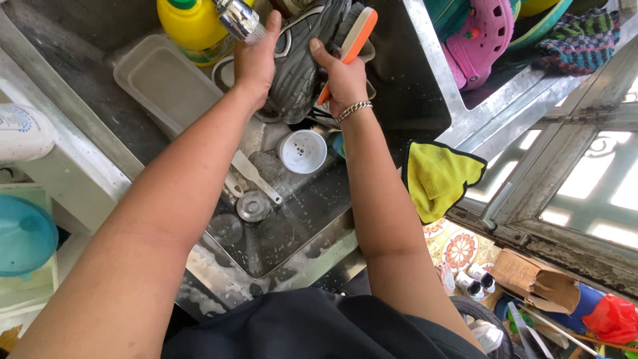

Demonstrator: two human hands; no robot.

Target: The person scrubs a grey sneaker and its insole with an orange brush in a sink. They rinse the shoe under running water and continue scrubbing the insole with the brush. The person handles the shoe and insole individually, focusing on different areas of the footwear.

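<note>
Over a steel sink [292,233], my left hand [256,63] grips a grey sports shoe [299,60] from its left side, just under the chrome tap head [238,18]. My right hand [344,80], with a metal bracelet on the wrist, holds an orange and white scrubbing brush [352,40] against the shoe's right side. The shoe's lower part is hidden behind both hands.
In the sink lie a white cup [302,151], a white spatula [256,176] and a round drain cover [253,206]. A yellow bottle [193,26] and a grey tray [166,80] sit at the back. A yellow cloth [438,176] hangs on the rim. Pink clogs [482,36] lie right.
</note>
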